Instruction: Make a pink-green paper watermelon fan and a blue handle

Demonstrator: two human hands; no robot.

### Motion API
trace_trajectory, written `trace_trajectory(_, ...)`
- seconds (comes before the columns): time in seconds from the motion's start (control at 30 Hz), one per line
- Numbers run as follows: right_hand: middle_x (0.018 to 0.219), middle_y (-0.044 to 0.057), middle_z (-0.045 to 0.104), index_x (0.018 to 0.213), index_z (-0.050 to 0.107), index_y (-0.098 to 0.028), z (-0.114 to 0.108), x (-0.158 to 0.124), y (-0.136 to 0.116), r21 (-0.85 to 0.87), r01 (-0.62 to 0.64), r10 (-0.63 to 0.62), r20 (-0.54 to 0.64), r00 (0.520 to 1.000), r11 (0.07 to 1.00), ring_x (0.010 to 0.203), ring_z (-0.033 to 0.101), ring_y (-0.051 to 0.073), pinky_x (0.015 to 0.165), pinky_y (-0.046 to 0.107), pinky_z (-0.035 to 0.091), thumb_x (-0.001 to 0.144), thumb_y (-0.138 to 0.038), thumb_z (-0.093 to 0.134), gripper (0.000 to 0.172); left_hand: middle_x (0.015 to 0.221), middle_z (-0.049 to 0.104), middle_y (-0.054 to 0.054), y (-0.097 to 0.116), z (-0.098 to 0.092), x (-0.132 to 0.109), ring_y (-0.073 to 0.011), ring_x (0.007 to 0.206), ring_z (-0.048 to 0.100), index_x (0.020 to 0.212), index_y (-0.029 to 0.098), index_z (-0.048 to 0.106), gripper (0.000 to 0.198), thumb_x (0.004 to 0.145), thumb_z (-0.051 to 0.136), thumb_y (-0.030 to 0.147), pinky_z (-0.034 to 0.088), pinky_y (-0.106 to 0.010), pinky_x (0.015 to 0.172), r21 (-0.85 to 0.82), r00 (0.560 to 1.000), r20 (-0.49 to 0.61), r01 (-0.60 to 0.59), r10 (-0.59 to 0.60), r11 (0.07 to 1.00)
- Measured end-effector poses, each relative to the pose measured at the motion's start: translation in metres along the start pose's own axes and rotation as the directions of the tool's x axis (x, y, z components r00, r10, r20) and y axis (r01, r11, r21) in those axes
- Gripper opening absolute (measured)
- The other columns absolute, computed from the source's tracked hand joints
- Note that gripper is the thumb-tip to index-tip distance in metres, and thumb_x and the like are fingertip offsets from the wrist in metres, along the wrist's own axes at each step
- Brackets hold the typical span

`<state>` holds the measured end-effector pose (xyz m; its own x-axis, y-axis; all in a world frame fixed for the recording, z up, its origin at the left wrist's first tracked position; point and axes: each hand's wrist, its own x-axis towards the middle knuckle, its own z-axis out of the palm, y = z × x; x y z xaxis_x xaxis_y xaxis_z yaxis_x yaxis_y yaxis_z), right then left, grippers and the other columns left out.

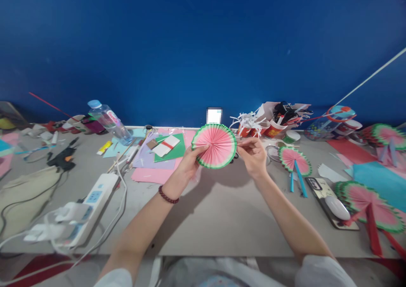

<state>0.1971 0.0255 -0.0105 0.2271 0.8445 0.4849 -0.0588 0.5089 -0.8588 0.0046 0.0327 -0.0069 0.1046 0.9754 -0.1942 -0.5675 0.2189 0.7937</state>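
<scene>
At the left, a white power strip lies on the grey table; then your left hand is closed on the round paper fan, with thumb on its front. This fan is above the table, and your right hand pinches its right edge, fingertips together; further right lies a blue-legged fan.

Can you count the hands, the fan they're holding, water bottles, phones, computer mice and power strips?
Hands: 2, left hand and right hand
Held fan: 1
Water bottle: 1
Phone: 1
Mouse: 1
Power strip: 1
Total: 7
</scene>
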Motion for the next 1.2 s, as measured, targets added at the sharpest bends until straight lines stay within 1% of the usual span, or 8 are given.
trace_trajectory(0.27,0.072,-0.002,0.068,0.074,0.046,-0.024,0.0,-0.001,-0.003,0.025,0.027,-0.027,0.0,1.0,0.999,0.08,0.067,0.017,0.073,0.032,0.052,0.068,-0.026,0.073,0.027,0.086,0.073,-0.005,0.002,0.002,-0.003,-0.02,0.082,0.068,0.087,0.016,0.069,0.036,0.055,0.083,0.022,0.052,-0.028,0.077,-0.004,1.0,-0.007,-0.009,0.009,1.0)
trace_trajectory(0.5,0.074,-0.003,0.065,0.078,0.043,-0.025,-0.004,0.005,0.005,0.042,-0.097,0.097,-0.02,0.995,0.994,0.069,0.063,0.013,0.06,0.024,0.048,0.067,-0.026,0.071,0.03,0.096,0.072,-0.006,-0.007,0.006,-0.01,-0.0217,0.092,0.066,0.094,0.017,0.066,0.042,0.056,0.082,0.021,0.05,-0.031,0.083,-0.002,0.998,-0.044,-0.05,0.05,0.999)
trace_trajectory(0.63,0.073,-0.005,0.061,0.077,0.042,-0.025,-0.008,0.011,0.007,0.07,-0.157,0.157,0.009,0.988,0.985,0.062,0.059,0.011,0.06,0.024,0.047,0.065,-0.025,0.071,0.032,0.1,0.071,-0.006,-0.013,0.011,-0.014,-0.0219,0.096,0.065,0.099,0.019,0.064,0.046,0.057,0.082,0.02,0.049,-0.033,0.085,-0.002,0.995,-0.058,-0.078,0.078,0.997)
trace_trajectory(0.77,0.074,-0.005,0.06,0.077,0.044,-0.024,-0.012,0.014,0.015,0.082,-0.194,0.189,0.066,0.98,0.978,0.065,0.058,0.011,0.061,0.024,0.046,0.065,-0.025,0.071,0.03,0.099,0.071,-0.006,-0.016,0.007,-0.009,-0.0218,0.096,0.065,0.104,0.02,0.062,0.054,0.054,0.083,0.017,0.048,-0.035,0.089,-0.004,0.992,-0.046,-0.116,0.115,0.993)
trace_trajectory(0.87,0.078,-0.004,0.059,0.082,0.048,-0.024,-0.016,0.014,0.021,0.049,-0.233,0.22,0.182,0.958,0.971,0.07,0.059,0.011,0.064,0.024,0.047,0.066,-0.026,0.072,0.029,0.096,0.071,-0.007,-0.018,0.0,0.0,-0.0227,0.093,0.066,0.103,0.018,0.063,0.055,0.052,0.084,0.017,0.048,-0.037,0.088,0.009,0.993,-0.05,-0.105,0.106,0.994)
trace_trajectory(1.03,0.095,0.0,0.06,0.1,0.051,-0.026,-0.022,0.016,0.026,-0.015,-0.328,0.31,0.37,0.876,0.945,0.084,0.061,0.014,0.075,0.03,0.052,0.065,-0.026,0.069,0.04,0.088,0.072,-0.008,-0.016,-0.009,0.011,-0.0239,0.089,0.066,0.093,0.015,0.065,0.046,0.051,0.083,0.019,0.05,-0.035,0.083,0.086,0.997,-0.003,-0.078,0.078,0.993)
trace_trajectory(1.1,0.096,0.0,0.059,0.104,0.051,-0.027,-0.023,0.016,0.026,-0.009,-0.369,0.344,0.382,0.857,0.929,0.082,0.062,0.014,0.075,0.031,0.053,0.066,-0.025,0.068,0.042,0.088,0.072,-0.006,-0.015,-0.013,0.014,-0.022,0.087,0.066,0.095,0.016,0.065,0.048,0.05,0.083,0.018,0.049,-0.033,0.082,0.11,0.996,-0.017,-0.086,0.088,0.99)
trace_trajectory(1.2,0.096,0.0,0.059,0.106,0.051,-0.025,-0.023,0.017,0.03,-0.05,-0.396,0.39,0.325,0.862,0.917,0.079,0.062,0.014,0.072,0.031,0.054,0.068,-0.026,0.066,0.041,0.086,0.071,-0.004,-0.016,-0.02,0.02,-0.0185,0.081,0.065,0.098,0.018,0.064,0.048,0.052,0.08,0.017,0.049,-0.03,0.077,0.138,0.996,-0.063,-0.061,0.07,0.989)
